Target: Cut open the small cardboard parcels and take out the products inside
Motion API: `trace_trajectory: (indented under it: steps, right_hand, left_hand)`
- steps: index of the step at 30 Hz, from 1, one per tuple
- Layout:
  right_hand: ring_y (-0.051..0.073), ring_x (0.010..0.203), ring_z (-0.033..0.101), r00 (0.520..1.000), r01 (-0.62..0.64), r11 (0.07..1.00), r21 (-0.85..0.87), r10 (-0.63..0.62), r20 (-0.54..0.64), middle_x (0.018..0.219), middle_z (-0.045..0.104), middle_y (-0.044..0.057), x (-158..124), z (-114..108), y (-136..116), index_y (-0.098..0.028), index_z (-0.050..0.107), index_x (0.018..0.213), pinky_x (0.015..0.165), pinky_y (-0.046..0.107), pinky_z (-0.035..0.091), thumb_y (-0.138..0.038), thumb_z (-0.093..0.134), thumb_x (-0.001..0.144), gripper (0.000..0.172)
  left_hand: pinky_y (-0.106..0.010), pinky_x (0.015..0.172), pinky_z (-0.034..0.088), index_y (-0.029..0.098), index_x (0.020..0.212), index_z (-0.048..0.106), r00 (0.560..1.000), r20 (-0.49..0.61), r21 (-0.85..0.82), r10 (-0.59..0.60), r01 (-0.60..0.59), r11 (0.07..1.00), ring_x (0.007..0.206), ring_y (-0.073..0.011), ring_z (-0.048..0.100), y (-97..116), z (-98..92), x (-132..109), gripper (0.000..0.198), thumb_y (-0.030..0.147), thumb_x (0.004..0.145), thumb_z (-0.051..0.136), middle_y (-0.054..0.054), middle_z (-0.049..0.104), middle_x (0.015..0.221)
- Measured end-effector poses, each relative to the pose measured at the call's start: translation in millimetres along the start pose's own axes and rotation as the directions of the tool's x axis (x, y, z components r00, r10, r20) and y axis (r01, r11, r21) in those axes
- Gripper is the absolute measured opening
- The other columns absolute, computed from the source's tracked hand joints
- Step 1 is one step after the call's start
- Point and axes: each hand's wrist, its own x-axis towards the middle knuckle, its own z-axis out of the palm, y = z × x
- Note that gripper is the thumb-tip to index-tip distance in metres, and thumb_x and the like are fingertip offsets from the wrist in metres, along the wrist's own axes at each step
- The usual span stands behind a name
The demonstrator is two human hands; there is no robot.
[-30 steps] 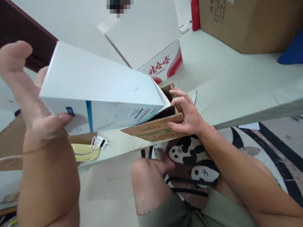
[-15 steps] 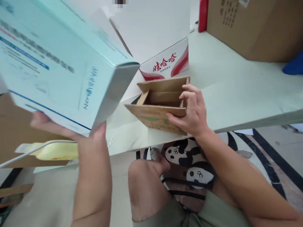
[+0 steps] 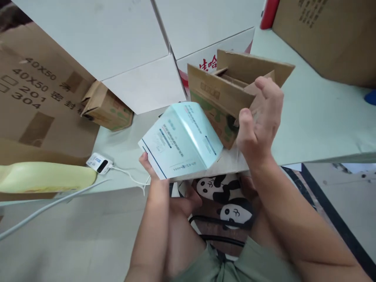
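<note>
My left hand (image 3: 152,169) holds a light blue printed box (image 3: 176,147) from below, with its thumb on the near left edge and the other fingers hidden. The box is tilted just in front of an open brown cardboard box (image 3: 219,113), overlapping its lower left side in view. That cardboard box leans, its flaps standing up and green print on its side. My right hand (image 3: 260,113) grips its right end, thumb on the near side and fingers bent over the end flap. The inside is mostly hidden by the near flap.
White cartons (image 3: 135,35) stand behind, one with red lettering. At left are a large brown carton (image 3: 38,98), a small brown box (image 3: 113,109), a yellow bottle-like object (image 3: 47,177) and a white device (image 3: 100,162) with a cable. Another brown carton (image 3: 329,43) sits at right.
My left hand has brought the light blue box down and right, from high at the left to beside the cardboard box. My right hand has raised and tilted the cardboard box.
</note>
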Motion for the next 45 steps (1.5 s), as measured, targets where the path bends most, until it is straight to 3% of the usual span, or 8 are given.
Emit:
trace_trajectory:
  steps: [8, 14, 18, 26, 32, 39, 42, 45]
  right_hand:
    - [0.034, 0.142, 0.053, 0.979, -0.015, 0.999, 0.037, 0.007, 0.204, 0.138, 0.064, 0.011, -10, 2, -3, -0.026, 0.059, 0.130, 0.123, 0.062, 0.038, -0.043, 0.033, 0.105, 0.040]
    - [0.044, 0.150, 0.039, 0.987, 0.013, 0.994, -0.107, 0.005, 0.163, 0.145, 0.057, 0.012, -27, 5, 11, -0.029, 0.058, 0.132, 0.121, 0.075, 0.027, -0.043, 0.059, 0.093, 0.042]
    - [0.044, 0.150, 0.035, 0.992, -0.029, 0.993, -0.117, 0.043, 0.115, 0.150, 0.047, 0.013, -42, 10, 26, -0.030, 0.056, 0.129, 0.120, 0.078, 0.021, -0.035, 0.069, 0.082, 0.049]
    - [0.040, 0.145, 0.039, 0.997, -0.033, 0.991, -0.128, 0.041, 0.064, 0.141, 0.047, 0.013, -50, 17, 34, -0.029, 0.050, 0.108, 0.117, 0.074, 0.027, -0.033, 0.069, 0.081, 0.034]
    - [0.040, 0.142, 0.042, 0.997, -0.074, 0.960, -0.271, 0.065, -0.043, 0.131, 0.050, 0.015, -45, 39, 46, -0.027, 0.050, 0.114, 0.114, 0.069, 0.032, -0.035, 0.067, 0.080, 0.039]
    - [0.041, 0.151, 0.033, 0.962, -0.261, 0.832, -0.490, 0.267, -0.059, 0.145, 0.045, 0.021, -21, 61, 65, -0.021, 0.048, 0.131, 0.115, 0.068, 0.029, -0.030, 0.063, 0.079, 0.054]
    - [0.042, 0.151, 0.034, 0.973, -0.217, 0.880, -0.422, 0.162, -0.162, 0.150, 0.041, 0.023, -11, 51, 53, -0.019, 0.040, 0.143, 0.117, 0.070, 0.030, -0.035, 0.062, 0.082, 0.067]
    - [0.033, 0.145, 0.045, 0.990, -0.017, 0.992, -0.125, -0.001, -0.138, 0.144, 0.049, 0.015, -6, 31, 18, -0.025, 0.043, 0.144, 0.120, 0.062, 0.036, -0.041, 0.050, 0.095, 0.052]
  left_hand:
    - [-0.040, 0.095, 0.058, 0.027, 0.116, 0.071, 0.984, 0.063, -0.102, -0.164, 0.170, 0.980, 0.117, -0.0317, 0.069, -9, -10.7, -5, 0.061, 0.072, 0.077, 0.056, -0.006, 0.079, 0.105]
    - [-0.043, 0.096, 0.059, 0.025, 0.112, 0.073, 0.973, 0.079, -0.144, -0.215, 0.224, 0.964, 0.116, -0.0322, 0.070, -10, -10.2, -7, 0.058, 0.069, 0.078, 0.056, -0.007, 0.079, 0.108]
    - [-0.040, 0.099, 0.058, 0.027, 0.110, 0.073, 0.991, 0.004, -0.205, -0.131, 0.129, 0.970, 0.123, -0.0305, 0.068, -10, -10.7, -5, 0.053, 0.067, 0.078, 0.057, -0.005, 0.079, 0.110]
    - [-0.043, 0.105, 0.053, 0.029, 0.110, 0.072, 0.989, -0.002, -0.322, -0.149, 0.140, 0.936, 0.136, -0.0308, 0.059, -13, -8.9, 0, 0.055, 0.070, 0.076, 0.057, -0.001, 0.078, 0.119]
    - [-0.044, 0.107, 0.047, 0.036, 0.109, 0.072, 0.984, 0.074, -0.276, -0.164, 0.178, 0.945, 0.150, -0.0316, 0.045, -7, -14.8, 1, 0.047, 0.066, 0.080, 0.050, 0.010, 0.078, 0.120]
    - [-0.044, 0.102, 0.051, 0.026, 0.113, 0.071, 0.982, -0.067, -0.419, -0.174, 0.131, 0.898, 0.130, -0.0342, 0.061, -11, -12.9, 1, 0.057, 0.067, 0.073, 0.064, -0.003, 0.077, 0.118]
    - [-0.042, 0.098, 0.054, 0.025, 0.114, 0.071, 0.978, -0.089, -0.438, -0.190, 0.133, 0.889, 0.120, -0.0322, 0.066, -11, -16.5, 3, 0.056, 0.064, 0.073, 0.067, -0.004, 0.078, 0.115]
    - [-0.037, 0.092, 0.056, 0.023, 0.111, 0.073, 0.980, -0.123, -0.417, -0.159, 0.094, 0.904, 0.106, -0.0278, 0.071, -9, -18.8, 6, 0.053, 0.058, 0.071, 0.070, -0.005, 0.079, 0.107]
